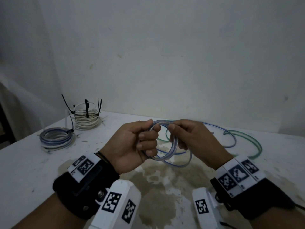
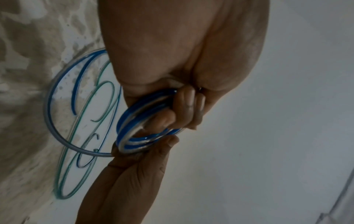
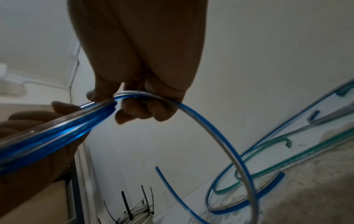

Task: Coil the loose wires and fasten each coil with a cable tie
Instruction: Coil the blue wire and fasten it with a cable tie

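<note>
The left hand (image 1: pixel 132 142) gripped the blue-striped coil (image 1: pixel 165 142) above the counter (image 1: pixel 29 162) while the right hand (image 1: pixel 191 138) pinched its far rim, the loose tail (image 1: pixel 231 138) trailing rightward, nearer that hand.

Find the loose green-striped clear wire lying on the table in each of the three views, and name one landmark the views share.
Head: green-striped clear wire right of centre, on the white table beyond the right hand.
Left wrist: left side, long green loops on the table.
Right wrist: right edge, curving along the table.
Shared landmark: the blue-striped clear coil gripped by both hands, left hand included.
</note>
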The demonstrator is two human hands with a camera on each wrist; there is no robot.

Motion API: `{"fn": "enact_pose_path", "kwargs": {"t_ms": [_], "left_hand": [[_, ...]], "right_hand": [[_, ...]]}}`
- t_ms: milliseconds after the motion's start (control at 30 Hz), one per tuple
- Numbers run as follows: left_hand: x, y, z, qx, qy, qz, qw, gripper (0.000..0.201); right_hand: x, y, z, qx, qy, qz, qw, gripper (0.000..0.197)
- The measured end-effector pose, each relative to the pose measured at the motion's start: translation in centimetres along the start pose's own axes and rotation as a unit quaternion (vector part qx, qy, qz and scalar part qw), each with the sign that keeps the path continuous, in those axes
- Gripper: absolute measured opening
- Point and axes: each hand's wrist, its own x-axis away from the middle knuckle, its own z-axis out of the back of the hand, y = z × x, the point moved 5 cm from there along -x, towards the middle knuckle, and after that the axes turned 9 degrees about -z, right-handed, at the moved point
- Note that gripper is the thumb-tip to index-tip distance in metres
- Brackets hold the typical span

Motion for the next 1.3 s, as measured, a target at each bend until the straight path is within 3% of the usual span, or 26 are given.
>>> {"fn": "enact_pose_path", "kwargs": {"t_ms": [233, 400, 500, 600, 767, 833, 900, 967, 1033, 1133, 1300], "left_hand": [[0.3, 4.9, 1.8, 0.052, 0.064, -0.156, 0.984, 0.015], [1.2, 7.4, 3.8, 0.059, 0.11, -0.233, 0.964, 0.031], [1.1, 7.5, 4.8, 0.043, 0.129, -0.245, 0.96, 0.032], [0.9, 7.2, 5.3, 0.034, 0.125, -0.234, 0.964, 0.021], [0.9, 6.7, 5.2, 0.05, 0.094, -0.221, 0.97, 0.014], [0.8, 6.7, 5.2, 0.057, 0.092, -0.221, 0.969, 0.011], [0.6, 6.6, 5.3, 0.061, 0.091, -0.217, 0.97, 0.011], [0.5, 6.4, 5.4, 0.062, 0.088, -0.215, 0.971, 0.015], [0.4, 6.2, 5.4, 0.062, 0.079, -0.207, 0.973, 0.019], [0.2, 5.6, 5.1, 0.062, 0.061, -0.187, 0.979, 0.025], [-0.1, 4.5, 4.5, 0.063, 0.085, -0.194, 0.975, 0.031]], "right_hand": [[-0.1, 3.5, 1.9, 0.16, 0.047, -0.008, 0.986, 0.007], [0.6, 3.7, 2.4, 0.287, 0.048, 0.029, 0.956, 0.028], [1.1, 2.0, 2.2, 0.321, 0.041, 0.085, 0.942, 0.034], [1.7, 1.1, 1.1, 0.431, -0.019, 0.129, 0.893, 0.031], [2.6, 2.2, 0.2, 0.513, -0.075, 0.097, 0.85, 0.049], [2.9, 2.0, 0.2, 0.539, -0.051, 0.159, 0.825, 0.046], [3.2, 1.7, 0.9, 0.56, 0.033, 0.223, 0.797, 0.032], [3.4, 1.2, 1.2, 0.517, 0.063, 0.27, 0.81, 0.02], [3.7, 0.8, 1.6, 0.413, 0.075, 0.288, 0.861, 0.016], [3.9, 0.9, 1.9, 0.232, 0.107, 0.189, 0.948, 0.021], [4.4, 2.3, -0.2, 0.048, 0.115, 0.009, 0.992, 0.023]]}}
